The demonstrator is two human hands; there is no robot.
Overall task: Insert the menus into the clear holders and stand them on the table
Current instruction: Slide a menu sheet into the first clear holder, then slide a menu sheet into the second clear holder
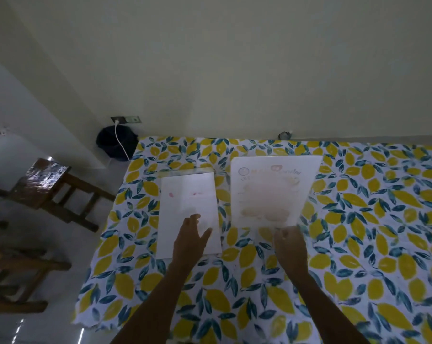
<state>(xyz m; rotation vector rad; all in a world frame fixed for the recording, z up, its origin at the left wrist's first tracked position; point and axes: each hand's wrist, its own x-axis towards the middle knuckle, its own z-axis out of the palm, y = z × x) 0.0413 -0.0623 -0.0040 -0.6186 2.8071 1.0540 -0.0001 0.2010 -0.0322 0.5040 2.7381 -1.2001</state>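
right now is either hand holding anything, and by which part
The right hand pinches the near edge of the printed menu in its fingers. The left hand holds nothing, spread open over the white sheet.

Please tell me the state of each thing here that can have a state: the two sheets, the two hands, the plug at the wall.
Plain white sheet with faint red marks: flat on the lemon-print tablecloth.
Large white printed menu sheet: near edge held up.
Left hand: open, fingers spread over the plain sheet.
Right hand: pinching the menu's near edge.
White cable: plugged into the wall socket.
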